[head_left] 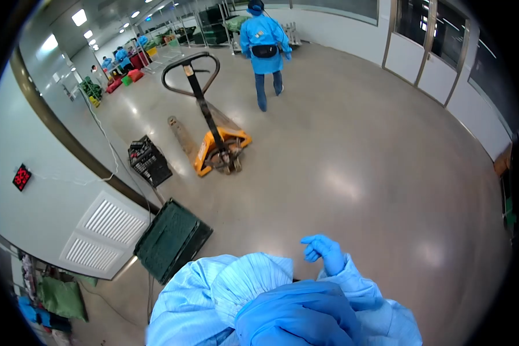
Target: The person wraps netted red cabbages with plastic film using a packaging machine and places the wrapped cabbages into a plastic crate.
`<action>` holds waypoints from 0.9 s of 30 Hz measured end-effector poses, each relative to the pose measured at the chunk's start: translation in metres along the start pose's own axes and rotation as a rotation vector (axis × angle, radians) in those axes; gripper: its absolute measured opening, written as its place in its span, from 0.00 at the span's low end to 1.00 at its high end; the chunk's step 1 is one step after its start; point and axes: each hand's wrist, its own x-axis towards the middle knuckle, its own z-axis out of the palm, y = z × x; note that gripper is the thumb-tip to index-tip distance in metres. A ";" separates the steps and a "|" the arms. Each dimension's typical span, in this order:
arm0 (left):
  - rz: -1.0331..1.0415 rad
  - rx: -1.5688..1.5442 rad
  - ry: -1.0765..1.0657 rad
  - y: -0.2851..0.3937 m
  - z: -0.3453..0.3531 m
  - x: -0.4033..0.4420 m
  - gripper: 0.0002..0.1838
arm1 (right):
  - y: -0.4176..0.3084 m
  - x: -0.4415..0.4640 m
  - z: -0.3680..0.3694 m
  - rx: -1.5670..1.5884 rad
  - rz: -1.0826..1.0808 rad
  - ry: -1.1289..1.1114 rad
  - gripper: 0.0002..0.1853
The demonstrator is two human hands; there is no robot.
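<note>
My right hand (323, 252), in a blue glove, hangs out in front of my body over the bare floor. Its index finger points out to the left and the other fingers are loosely curled, apart from it. Nothing shows in its grasp and it touches nothing. My left hand is out of sight; only the light blue left sleeve (199, 294) shows, near a dark green crate (173, 239) on the floor beside the wall.
An orange pallet jack (216, 144) with a black handle stands ahead, left of centre. A black crate (149, 160) sits by the wall (57, 202). Farther off, a person in a blue gown (264, 37) is seen from behind. Doors (429, 55) line the right wall.
</note>
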 end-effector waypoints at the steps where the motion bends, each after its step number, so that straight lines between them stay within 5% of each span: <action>1: 0.006 0.012 -0.004 -0.012 -0.027 0.013 0.23 | -0.007 0.034 -0.011 -0.022 -0.006 -0.036 0.14; 5: 0.039 0.047 -0.019 -0.064 -0.144 0.054 0.23 | -0.016 0.169 -0.053 -0.008 0.058 -0.110 0.14; 12: 0.162 0.056 -0.049 -0.134 -0.364 0.156 0.22 | 0.008 0.381 -0.195 -0.076 0.379 0.074 0.14; 19: 0.229 0.101 -0.082 -0.214 -0.566 0.253 0.22 | -0.028 0.524 -0.331 0.064 0.468 0.548 0.13; 22: 0.223 0.220 -0.054 -0.246 -0.658 0.275 0.21 | -0.023 0.620 -0.385 0.092 0.537 0.562 0.12; 26: 0.061 0.665 -0.164 -0.300 -0.814 0.294 0.21 | -0.046 0.807 -0.436 0.170 0.571 0.405 0.12; 27: -0.202 0.681 -0.124 -0.301 -0.848 0.297 0.27 | -0.049 0.837 -0.434 0.189 0.580 0.395 0.12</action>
